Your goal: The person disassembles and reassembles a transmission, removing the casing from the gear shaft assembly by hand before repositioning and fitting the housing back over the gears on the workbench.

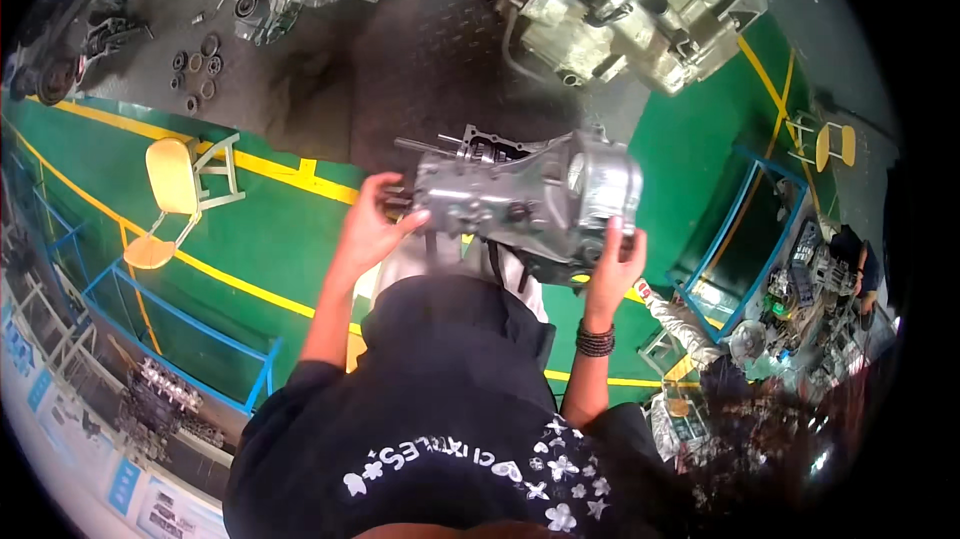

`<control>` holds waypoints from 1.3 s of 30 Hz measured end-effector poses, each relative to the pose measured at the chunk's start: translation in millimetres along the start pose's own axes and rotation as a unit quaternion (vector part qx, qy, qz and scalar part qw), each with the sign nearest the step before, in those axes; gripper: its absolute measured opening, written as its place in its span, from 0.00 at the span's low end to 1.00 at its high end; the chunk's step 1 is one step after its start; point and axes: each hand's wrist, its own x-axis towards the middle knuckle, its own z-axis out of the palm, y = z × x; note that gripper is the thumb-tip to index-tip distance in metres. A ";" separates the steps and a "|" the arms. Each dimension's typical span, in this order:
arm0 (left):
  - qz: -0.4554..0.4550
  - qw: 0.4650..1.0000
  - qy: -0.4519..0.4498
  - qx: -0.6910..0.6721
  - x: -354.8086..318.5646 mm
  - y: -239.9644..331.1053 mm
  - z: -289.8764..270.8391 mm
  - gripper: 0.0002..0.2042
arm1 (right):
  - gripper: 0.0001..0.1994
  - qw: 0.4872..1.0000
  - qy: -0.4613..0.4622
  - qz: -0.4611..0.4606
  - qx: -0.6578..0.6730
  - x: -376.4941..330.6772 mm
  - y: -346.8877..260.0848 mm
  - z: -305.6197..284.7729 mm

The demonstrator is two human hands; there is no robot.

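- Currently, left hand point(368, 229) and right hand point(614, 274) each grasp one end of a grey metal gearbox housing point(525, 201), held at chest height.
- Below: green floor point(280, 229) with yellow lines, a yellow chair point(180, 189).
- Farther: engine blocks point(640, 4) on dark ground.
- Housing underside is hidden.
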 end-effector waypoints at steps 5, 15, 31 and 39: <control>0.028 0.998 -0.048 0.013 51.0 2.1 48.9 0.37 | 0.15 0.998 0.043 0.026 -0.037 28.1 26.7 -27.0; -0.006 0.996 -0.052 0.069 79.1 10.0 55.9 0.35 | 0.14 0.998 0.011 0.063 -0.003 32.0 48.5 -21.7; -0.058 0.989 -0.088 0.102 90.6 10.7 54.6 0.37 | 0.11 0.984 -0.006 0.174 -0.037 25.3 54.3 -22.5; -0.048 0.989 -0.085 0.109 99.3 9.0 56.9 0.37 | 0.11 0.982 0.006 0.184 -0.050 26.6 52.2 -16.7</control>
